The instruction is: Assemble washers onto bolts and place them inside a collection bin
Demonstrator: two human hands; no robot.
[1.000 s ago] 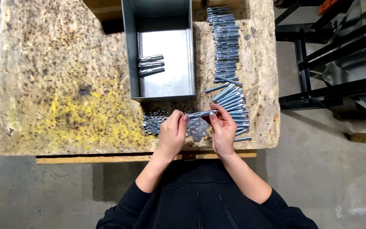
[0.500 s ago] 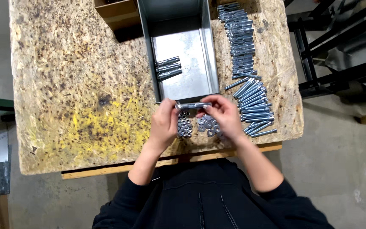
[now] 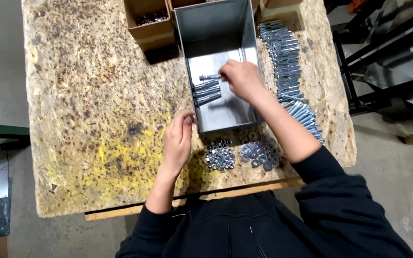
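The right hand [image 3: 241,79] reaches into the open metal bin [image 3: 252,45] at the far edge of the counter [image 3: 87,95], its grip pinched on one end of an assembled bolt [image 3: 210,76]. The step in hand looks like setting this bolt down beside the finished bolts [image 3: 207,92] lying on the bin floor. The held bolt lies flat, its long axis running across the bin from left wall to right, roughly parallel to the others. The left hand [image 3: 178,141] rests against the bin's near left corner, fingers loosely curled, holding nothing. Near the counter's front edge sit a pile of nuts [image 3: 219,157] and a pile of washers [image 3: 260,152]; loose bolts [image 3: 288,62] line the right edge. Next would likely call for releasing it in line with the row.
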